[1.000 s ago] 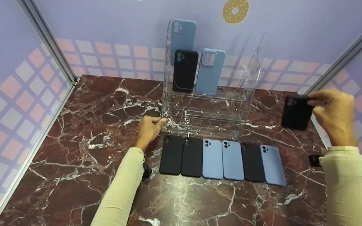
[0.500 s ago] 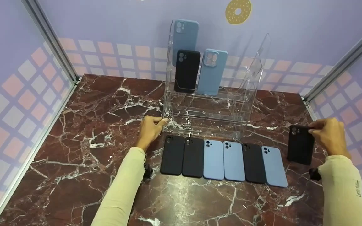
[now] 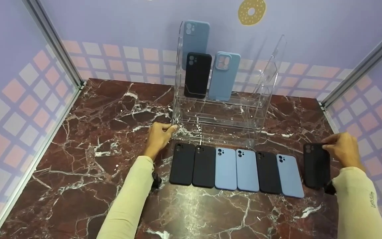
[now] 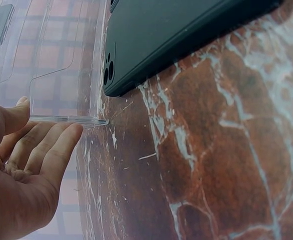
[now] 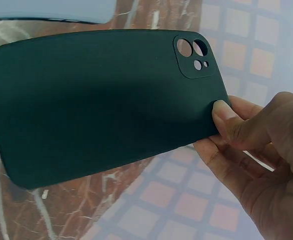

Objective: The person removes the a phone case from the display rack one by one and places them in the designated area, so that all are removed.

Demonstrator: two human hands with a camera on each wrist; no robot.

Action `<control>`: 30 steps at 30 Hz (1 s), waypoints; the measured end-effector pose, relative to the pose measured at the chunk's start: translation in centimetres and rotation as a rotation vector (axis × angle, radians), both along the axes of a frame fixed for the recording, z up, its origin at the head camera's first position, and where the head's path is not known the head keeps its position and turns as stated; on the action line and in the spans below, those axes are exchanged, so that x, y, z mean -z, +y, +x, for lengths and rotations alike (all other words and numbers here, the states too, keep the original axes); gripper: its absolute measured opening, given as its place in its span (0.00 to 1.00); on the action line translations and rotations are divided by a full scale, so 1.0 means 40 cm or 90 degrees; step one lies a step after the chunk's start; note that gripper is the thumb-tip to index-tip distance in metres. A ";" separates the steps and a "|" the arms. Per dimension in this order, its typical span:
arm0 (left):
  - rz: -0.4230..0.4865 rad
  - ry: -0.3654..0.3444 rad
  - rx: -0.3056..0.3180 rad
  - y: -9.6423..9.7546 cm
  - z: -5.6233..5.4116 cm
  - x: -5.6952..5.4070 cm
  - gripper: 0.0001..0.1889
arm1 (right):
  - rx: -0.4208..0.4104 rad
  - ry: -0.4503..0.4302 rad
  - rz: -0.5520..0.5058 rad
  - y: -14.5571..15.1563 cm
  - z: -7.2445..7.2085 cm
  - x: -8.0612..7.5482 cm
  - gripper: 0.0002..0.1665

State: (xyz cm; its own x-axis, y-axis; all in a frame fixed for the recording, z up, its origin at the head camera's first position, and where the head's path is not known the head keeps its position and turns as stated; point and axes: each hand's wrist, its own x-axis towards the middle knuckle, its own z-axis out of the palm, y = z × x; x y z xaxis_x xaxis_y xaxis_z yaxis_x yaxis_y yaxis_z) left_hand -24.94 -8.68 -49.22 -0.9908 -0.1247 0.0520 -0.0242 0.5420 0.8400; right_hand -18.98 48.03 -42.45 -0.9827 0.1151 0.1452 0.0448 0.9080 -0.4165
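Note:
My right hand (image 3: pixel 345 149) pinches the top corner of a black phone case (image 3: pixel 316 167) between thumb and fingers. In the right wrist view that black case (image 5: pixel 101 105) is tilted, its camera holes near the thumb. Flat on the table lies a row of several black and light blue phone cases, ending with a blue case (image 3: pixel 290 176) beside the held one. My left hand (image 3: pixel 159 137) holds the lower left edge of a clear acrylic stand (image 3: pixel 221 124); in the left wrist view the thumb is above that edge and the fingers are below.
On the stand's tiers lean a black case (image 3: pixel 197 76), a blue case (image 3: pixel 224 78) and another blue case (image 3: pixel 196 36) higher up. Marbled table (image 3: pixel 95 192) runs between patterned side walls (image 3: pixel 22 93). A leftmost black case (image 3: pixel 182 164) lies close to the stand's front.
My right hand has lowered the black phone case from beside the stand down to the right end of the row. The left hand has stayed at the stand.

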 end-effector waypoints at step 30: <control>0.017 -0.008 0.007 -0.003 0.001 0.001 0.16 | 0.027 -0.158 -0.082 0.032 0.022 0.117 0.14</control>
